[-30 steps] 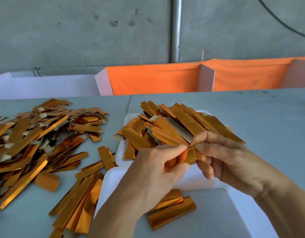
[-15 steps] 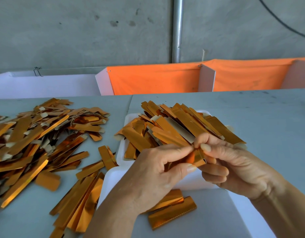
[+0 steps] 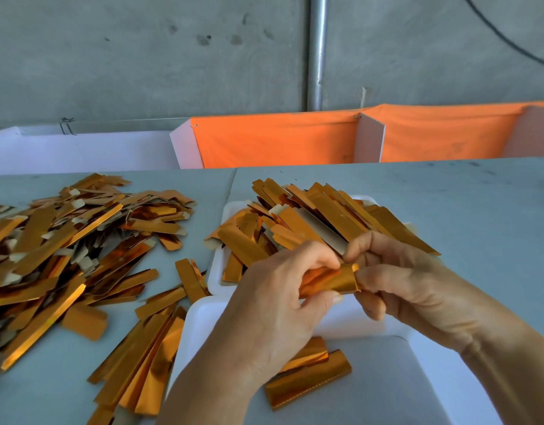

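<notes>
Head view: both hands (image 3: 341,289) pinching gold strip (image 3: 332,282)

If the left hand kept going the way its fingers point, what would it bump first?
Probably the right hand, which pinches the other end of the same folded gold strip that the left hand holds.

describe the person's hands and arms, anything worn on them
Both the left hand and the right hand are bare: no gloves and no rings in view. No watch or bracelet shows. The left forearm and right forearm are uncovered, with no sleeve in view.
</notes>
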Tool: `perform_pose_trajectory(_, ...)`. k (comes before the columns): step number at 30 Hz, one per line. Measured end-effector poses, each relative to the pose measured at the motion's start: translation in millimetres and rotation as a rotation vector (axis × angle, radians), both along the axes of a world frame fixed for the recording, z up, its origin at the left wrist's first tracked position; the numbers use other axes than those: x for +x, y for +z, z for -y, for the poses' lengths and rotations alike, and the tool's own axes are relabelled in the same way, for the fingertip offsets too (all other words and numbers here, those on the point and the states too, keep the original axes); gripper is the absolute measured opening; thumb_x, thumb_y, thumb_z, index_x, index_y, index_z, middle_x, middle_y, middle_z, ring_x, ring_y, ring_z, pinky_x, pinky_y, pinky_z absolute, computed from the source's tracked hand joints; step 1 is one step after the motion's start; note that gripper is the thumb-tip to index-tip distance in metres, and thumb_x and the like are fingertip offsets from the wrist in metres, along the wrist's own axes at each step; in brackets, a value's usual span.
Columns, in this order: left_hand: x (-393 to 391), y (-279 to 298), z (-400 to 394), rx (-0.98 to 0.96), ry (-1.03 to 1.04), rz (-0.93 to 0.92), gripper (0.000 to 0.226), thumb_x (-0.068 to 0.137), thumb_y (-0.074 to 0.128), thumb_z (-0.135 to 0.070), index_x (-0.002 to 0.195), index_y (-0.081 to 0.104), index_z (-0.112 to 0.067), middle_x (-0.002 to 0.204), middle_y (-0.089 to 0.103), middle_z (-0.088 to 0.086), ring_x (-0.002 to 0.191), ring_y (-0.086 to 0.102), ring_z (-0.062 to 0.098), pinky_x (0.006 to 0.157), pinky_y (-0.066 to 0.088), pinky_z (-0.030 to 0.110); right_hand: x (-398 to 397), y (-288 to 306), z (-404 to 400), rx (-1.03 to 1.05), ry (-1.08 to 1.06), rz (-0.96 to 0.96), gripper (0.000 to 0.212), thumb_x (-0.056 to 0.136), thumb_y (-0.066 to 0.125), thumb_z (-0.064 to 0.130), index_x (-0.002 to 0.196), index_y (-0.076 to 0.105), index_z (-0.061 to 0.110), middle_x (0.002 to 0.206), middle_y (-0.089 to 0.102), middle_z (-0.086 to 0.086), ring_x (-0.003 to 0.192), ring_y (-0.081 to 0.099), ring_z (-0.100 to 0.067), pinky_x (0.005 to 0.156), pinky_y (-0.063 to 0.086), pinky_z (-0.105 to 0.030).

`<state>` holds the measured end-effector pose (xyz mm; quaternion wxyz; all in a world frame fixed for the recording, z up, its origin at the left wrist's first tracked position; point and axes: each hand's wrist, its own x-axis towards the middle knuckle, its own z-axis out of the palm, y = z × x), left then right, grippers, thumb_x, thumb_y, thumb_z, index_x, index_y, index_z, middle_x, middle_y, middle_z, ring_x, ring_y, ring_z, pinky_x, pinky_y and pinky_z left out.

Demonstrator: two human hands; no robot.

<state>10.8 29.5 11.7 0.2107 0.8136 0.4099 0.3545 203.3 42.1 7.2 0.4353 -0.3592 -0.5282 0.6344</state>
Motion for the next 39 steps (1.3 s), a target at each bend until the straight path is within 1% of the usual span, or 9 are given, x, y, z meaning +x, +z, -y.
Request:
perform_pose_trajectory(5,0,0,1,0.125,0.013,-0.171,0.015,0.086,0.064,-0.033,0.101,0.06,-0.033,0.089,0.059,-0.018,0.095,0.049,-0.002,0.076,0.039,0.004,-1,-3,-1,0.15,-0.04,0.306,0.017,0.078,0.064,0.001,0.092,0.055,0.005,0.06,0.054,-0.009,0.049,0.054,-0.017,0.053,0.047,-0.021)
perform_pose_trajectory(8,-2,1,-1,0.14,0.005,-0.15,0.013,0.086,0.067,-0.029,0.099,0.064,-0.029,0.087,0.063,-0.016,0.089,0.054,0.002,0.075,0.044,0.012,-1,-2,0,0.157,-0.048,0.256,0.017,0.078,0.067,0.0,0.09,0.057,0.005,0.06,0.056,-0.007,0.049,0.056,-0.017,0.052,0.048,-0.021)
perform_pose_trajectory(11,-3,1,-1,0.116,-0.009,-0.089,0.014,0.084,0.069,-0.025,0.098,0.067,-0.027,0.086,0.066,-0.016,0.086,0.058,0.001,0.072,0.046,0.01,-1,-2,0,0.11,-0.025,0.16,0.018,0.078,0.07,-0.003,0.083,0.06,0.012,0.061,0.055,-0.006,0.048,0.056,-0.018,0.05,0.046,-0.021)
perform_pose_trajectory(15,-2,-1,-1,0.121,-0.018,-0.084,0.015,0.083,0.069,-0.022,0.097,0.069,-0.027,0.088,0.067,-0.015,0.089,0.058,0.001,0.076,0.046,0.015,-1,-3,-1,0.174,-0.022,0.258,0.016,0.069,0.063,0.004,0.081,0.06,0.014,0.062,0.056,-0.005,0.049,0.057,-0.017,0.051,0.047,-0.02)
perform_pose_trajectory(19,-5,-3,-3,0.035,-0.031,0.056,0.018,0.081,0.072,-0.027,0.098,0.068,-0.032,0.089,0.067,-0.018,0.085,0.061,0.003,0.07,0.048,0.015,4,-1,0,0.069,0.071,-0.003,0.014,0.075,0.071,0.014,0.088,0.068,0.011,0.065,0.056,-0.011,0.052,0.058,-0.019,0.052,0.05,-0.024)
perform_pose_trajectory(24,-7,-3,-6,-0.098,-0.13,0.248,0.026,0.075,0.071,-0.04,0.101,0.067,-0.041,0.095,0.071,-0.015,0.096,0.066,0.012,0.082,0.053,0.031,4,-5,-4,0.029,0.185,-0.208,0.031,0.073,0.081,0.028,0.095,0.068,0.01,0.062,0.052,-0.006,0.048,0.054,-0.015,0.051,0.048,-0.024)
perform_pose_trajectory(29,-8,-6,-8,-0.137,-0.181,0.293,0.026,0.075,0.067,-0.042,0.101,0.069,-0.039,0.096,0.071,-0.013,0.098,0.066,0.014,0.084,0.054,0.034,3,-7,-5,0.029,0.171,-0.223,0.032,0.072,0.082,0.028,0.094,0.069,0.009,0.062,0.053,-0.007,0.048,0.055,-0.015,0.05,0.048,-0.024)
perform_pose_trajectory(33,-8,-7,-9,-0.171,-0.167,0.279,0.024,0.078,0.07,-0.031,0.101,0.068,-0.039,0.098,0.071,-0.016,0.099,0.066,0.007,0.087,0.054,0.032,-1,-9,-4,0.066,0.12,-0.161,0.034,0.071,0.082,0.033,0.091,0.07,0.009,0.064,0.057,-0.006,0.051,0.058,-0.016,0.053,0.051,-0.023)
perform_pose_trajectory(39,-8,-4,-10,-0.252,-0.223,0.385,0.022,0.08,0.068,-0.023,0.101,0.07,-0.029,0.1,0.073,-0.01,0.099,0.067,0.008,0.09,0.054,0.033,-5,-10,-3,0.002,0.161,-0.268,0.037,0.065,0.086,0.031,0.093,0.072,0.013,0.068,0.062,-0.007,0.059,0.063,-0.013,0.06,0.055,-0.027)
